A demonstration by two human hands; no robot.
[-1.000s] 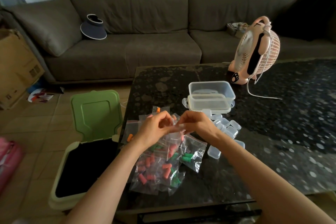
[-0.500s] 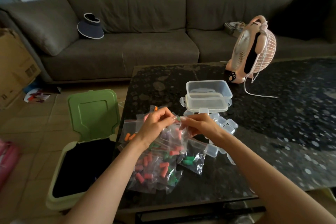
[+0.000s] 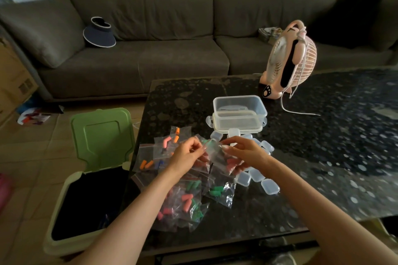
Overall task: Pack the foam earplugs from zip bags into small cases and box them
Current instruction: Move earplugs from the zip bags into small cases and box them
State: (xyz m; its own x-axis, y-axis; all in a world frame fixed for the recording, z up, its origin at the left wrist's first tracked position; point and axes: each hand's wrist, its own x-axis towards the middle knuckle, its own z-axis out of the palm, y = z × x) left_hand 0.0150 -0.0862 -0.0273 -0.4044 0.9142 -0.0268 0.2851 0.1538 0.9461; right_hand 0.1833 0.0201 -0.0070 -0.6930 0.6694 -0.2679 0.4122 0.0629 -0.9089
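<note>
Dark speckled tabletop below: your left grip and right grip each pinch the mouth of one zip bag, just above the bag pile. Yank it apart and earplugs could spring out, missing the small cases and landing in the open bin.

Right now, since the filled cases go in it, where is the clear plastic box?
Head view: the clear plastic box stands on the dark table, left of the pink fan, with the small cases just in front of it.
</note>
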